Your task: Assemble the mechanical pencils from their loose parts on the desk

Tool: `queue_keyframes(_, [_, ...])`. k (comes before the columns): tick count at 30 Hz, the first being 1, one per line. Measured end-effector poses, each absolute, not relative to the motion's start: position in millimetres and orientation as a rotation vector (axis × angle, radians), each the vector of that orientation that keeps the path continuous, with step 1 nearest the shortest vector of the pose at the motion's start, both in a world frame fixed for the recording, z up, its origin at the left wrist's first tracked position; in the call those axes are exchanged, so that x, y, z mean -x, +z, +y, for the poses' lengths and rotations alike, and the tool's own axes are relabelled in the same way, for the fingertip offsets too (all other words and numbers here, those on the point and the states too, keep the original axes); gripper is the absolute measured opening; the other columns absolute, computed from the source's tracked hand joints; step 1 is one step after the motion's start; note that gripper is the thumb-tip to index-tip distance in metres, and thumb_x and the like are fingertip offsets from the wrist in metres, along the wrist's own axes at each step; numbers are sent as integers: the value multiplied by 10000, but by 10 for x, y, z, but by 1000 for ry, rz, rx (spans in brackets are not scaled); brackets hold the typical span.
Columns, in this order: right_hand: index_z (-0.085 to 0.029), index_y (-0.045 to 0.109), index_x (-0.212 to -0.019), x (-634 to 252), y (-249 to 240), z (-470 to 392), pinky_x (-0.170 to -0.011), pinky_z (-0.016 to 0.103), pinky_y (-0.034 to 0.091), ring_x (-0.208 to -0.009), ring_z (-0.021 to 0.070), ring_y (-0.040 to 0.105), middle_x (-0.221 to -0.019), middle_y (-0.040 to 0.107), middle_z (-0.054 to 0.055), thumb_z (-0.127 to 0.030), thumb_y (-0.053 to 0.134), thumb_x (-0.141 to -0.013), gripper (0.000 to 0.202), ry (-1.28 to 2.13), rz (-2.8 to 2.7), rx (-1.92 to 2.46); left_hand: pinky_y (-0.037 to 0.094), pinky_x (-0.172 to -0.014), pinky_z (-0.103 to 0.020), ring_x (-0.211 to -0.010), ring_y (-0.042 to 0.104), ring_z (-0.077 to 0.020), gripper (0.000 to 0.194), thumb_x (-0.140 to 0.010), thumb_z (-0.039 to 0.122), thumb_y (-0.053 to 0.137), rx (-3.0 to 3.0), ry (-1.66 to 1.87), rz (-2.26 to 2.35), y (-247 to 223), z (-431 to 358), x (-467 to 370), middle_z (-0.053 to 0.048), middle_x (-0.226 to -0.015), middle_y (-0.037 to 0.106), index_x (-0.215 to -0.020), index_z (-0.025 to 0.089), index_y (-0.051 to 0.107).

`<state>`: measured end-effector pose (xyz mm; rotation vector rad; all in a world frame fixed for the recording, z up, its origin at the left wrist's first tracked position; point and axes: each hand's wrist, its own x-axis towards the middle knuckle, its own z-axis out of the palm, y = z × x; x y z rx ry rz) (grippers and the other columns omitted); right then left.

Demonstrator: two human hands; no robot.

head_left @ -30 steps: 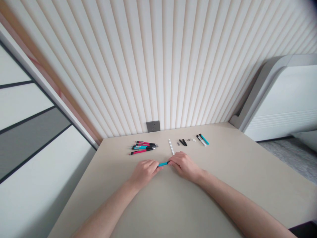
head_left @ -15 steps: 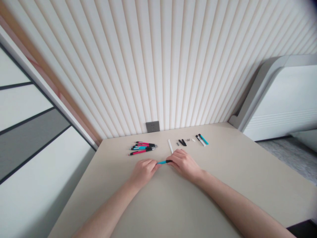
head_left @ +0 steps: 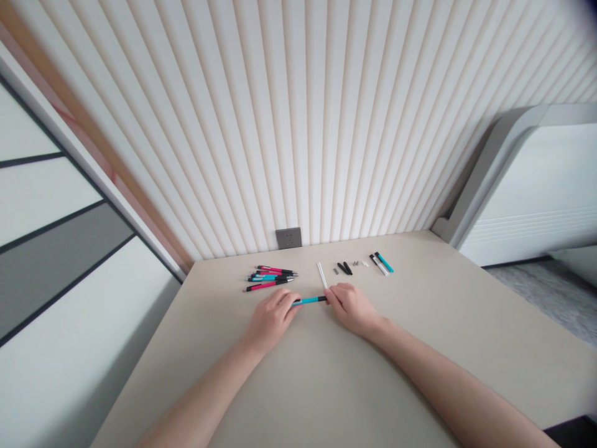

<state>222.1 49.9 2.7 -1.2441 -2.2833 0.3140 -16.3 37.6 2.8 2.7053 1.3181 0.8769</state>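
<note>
Between my two hands lies a blue pen [head_left: 310,300] with black ends, held level above the table. My left hand [head_left: 273,316] pinches its left end, and the fingers cover the tip of that end. At the other end, my right hand [head_left: 351,306] grips the black part, which is mostly hidden. Just beyond my right fingers are thin white tubes [head_left: 321,274]. Several red and blue pens [head_left: 270,278] are piled past my left hand.
Along the table's [head_left: 298,386] back lie black grips [head_left: 344,268], small metal bits [head_left: 356,263], white bits [head_left: 365,263], a grey piece [head_left: 335,271], and blue and clear barrels [head_left: 385,262]. A dark socket [head_left: 288,238] sits on the ribbed wall.
More of the blue barrel shows between my hands now. My left fingers have shifted along the pen's left end, and my right hand has moved slightly right.
</note>
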Motion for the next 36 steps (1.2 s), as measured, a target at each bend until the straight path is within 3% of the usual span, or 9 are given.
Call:
queue_keyframes(4, [-197, 590, -753, -2224, 17, 515, -722, 278, 405, -720, 168, 564, -707, 621, 30, -299, 346, -1015, 372, 372, -2278, 1186, 507, -799, -311, -889, 628, -192, 126, -948, 222, 514, -2687, 936, 1304, 21, 395, 172, -53, -970, 621, -1030, 213, 610])
queue_keyframes(11, [-204, 599, -977, -2240, 48, 509, -796, 313, 455, -868, 192, 579, -904, 638, 59, -293, 516, -950, 125, 424, -2164, 1046, 521, -761, -298, -856, 631, -185, 163, -953, 260, 507, -2649, 1012, 1317, 23, 402, 177, -59, -971, 606, -1040, 209, 635])
queue_keyframes(15, [-204, 609, -1059, -2236, 67, 492, -822, 333, 452, -883, 200, 587, -923, 652, 70, -312, 467, -973, 198, 392, -2181, 1061, 517, -799, -321, -901, 621, -196, 169, -965, 264, 483, -2637, 1036, 1339, 36, 401, 171, -62, -990, 594, -1057, 211, 615])
queue_keyframes(20, [-212, 626, -900, -2233, 31, 514, -771, 319, 450, -813, 190, 576, -828, 648, 46, -293, 467, -974, 193, 395, -2192, 1107, 515, -831, -329, -933, 617, -196, 149, -965, 251, 479, -2619, 1023, 1334, 55, 394, 161, -69, -1056, 575, -1060, 215, 589])
queue_keyframes(23, [-210, 599, -984, -2234, 24, 511, -777, 319, 460, -861, 196, 574, -903, 634, 55, -300, 552, -930, 115, 391, -2136, 1117, 518, -836, -333, -926, 624, -193, 140, -968, 244, 469, -2615, 1024, 1344, 55, 396, 161, -72, -1083, 563, -1046, 213, 581])
queue_keyframes(26, [-209, 573, -1122, -2233, 39, 499, -835, 340, 458, -916, 205, 579, -962, 637, 69, -320, 536, -938, 219, 404, -2154, 1106, 513, -865, -345, -981, 619, -204, 136, -973, 246, 461, -2602, 1038, 1359, 48, 403, 162, -75, -1099, 555, -1046, 212, 570])
queue_keyframes(31, [-216, 603, -952, -2224, 42, 496, -777, 318, 457, -835, 192, 586, -863, 640, 47, -297, 446, -976, 178, 445, -2161, 1179, 512, -882, -360, -995, 616, -207, 129, -976, 251, 452, -2599, 1017, 1348, 39, 410, 163, -80, -1130, 543, -1049, 216, 552])
queue_keyframes(33, [-217, 581, -1006, -2222, 41, 489, -770, 312, 461, -837, 190, 585, -900, 635, 46, -304, 521, -938, 125, 448, -2120, 1202, 507, -894, -364, -1026, 606, -215, 124, -976, 243, 448, -2597, 1009, 1344, 41, 411, 162, -80, -1129, 542, -1048, 215, 545])
queue_keyframes(36, [-221, 551, -1143, -2220, 51, 474, -805, 319, 464, -873, 192, 592, -969, 640, 60, -329, 524, -935, 236, 481, -2110, 1190, 501, -904, -366, -1056, 590, -219, 115, -973, 237, 451, -2579, 1011, 1355, 48, 411, 158, -78, -1131, 540, -1046, 217, 537])
